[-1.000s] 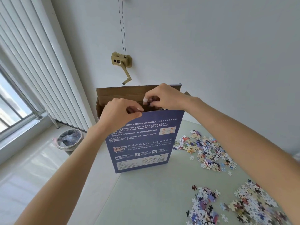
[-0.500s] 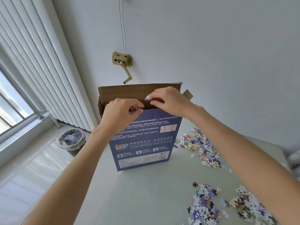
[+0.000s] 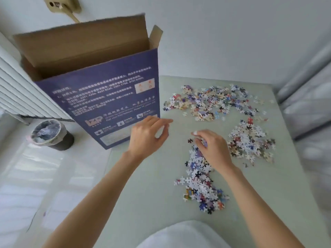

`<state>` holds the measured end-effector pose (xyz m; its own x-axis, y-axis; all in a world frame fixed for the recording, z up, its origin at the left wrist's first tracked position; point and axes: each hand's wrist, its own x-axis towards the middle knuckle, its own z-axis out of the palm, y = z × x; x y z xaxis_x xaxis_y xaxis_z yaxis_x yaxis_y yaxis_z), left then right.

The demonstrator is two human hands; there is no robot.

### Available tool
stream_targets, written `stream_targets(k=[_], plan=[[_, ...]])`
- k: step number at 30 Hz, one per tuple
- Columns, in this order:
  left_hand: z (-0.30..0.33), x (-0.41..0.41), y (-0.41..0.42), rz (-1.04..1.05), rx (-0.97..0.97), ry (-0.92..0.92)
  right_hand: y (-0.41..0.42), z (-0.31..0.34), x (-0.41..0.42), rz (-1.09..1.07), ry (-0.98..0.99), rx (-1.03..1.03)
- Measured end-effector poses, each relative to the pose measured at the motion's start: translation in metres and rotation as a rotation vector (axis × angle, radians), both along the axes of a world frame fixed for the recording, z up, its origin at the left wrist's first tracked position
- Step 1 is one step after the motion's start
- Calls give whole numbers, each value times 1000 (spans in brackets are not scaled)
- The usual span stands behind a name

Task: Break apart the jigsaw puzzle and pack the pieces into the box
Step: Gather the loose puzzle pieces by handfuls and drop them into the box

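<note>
Both hands have dropped from the box [image 3: 111, 97] top: right hand [image 3: 212, 147] gathers pieces [image 3: 198, 169], left hand [image 3: 146, 138] hovers loosely open, three heaps unpacked on the bench [image 3: 143, 203].

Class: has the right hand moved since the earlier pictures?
Yes. The right hand has left the box top and come down onto the nearest puzzle pile.

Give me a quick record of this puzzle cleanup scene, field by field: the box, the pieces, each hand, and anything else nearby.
box: blue box standing upright at the table's left edge, top flaps open
pieces: three loose piles on the table: far pile, right pile, near pile
left hand: hovers beside the box, fingers relaxed, holds nothing
right hand: fingers curled on pieces atop the near pile
nearby: lined bin on the floor
</note>
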<state>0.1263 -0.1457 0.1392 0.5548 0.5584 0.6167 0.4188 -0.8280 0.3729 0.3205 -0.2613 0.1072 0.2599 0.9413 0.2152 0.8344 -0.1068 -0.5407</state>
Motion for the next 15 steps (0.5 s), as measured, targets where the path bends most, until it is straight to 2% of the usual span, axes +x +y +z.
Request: stream_targets(k=[2,4,7,10,15], plan=[[-33,23,-19,-34,-265,199,-32,-35,18,-73,12,-214],[-66,42,-35,-52,-506,484,-58,-62,30,-130,66,-403],[-109,64,-53,-105,-713,828,-78,-89,36,-140,87,-678],[-140,78,-71,-142,-739,965,-78,-108,31,-82,15,-851],[-159,94,-90,-213,-539,1045,-78,-123,18,77,-138,-926]])
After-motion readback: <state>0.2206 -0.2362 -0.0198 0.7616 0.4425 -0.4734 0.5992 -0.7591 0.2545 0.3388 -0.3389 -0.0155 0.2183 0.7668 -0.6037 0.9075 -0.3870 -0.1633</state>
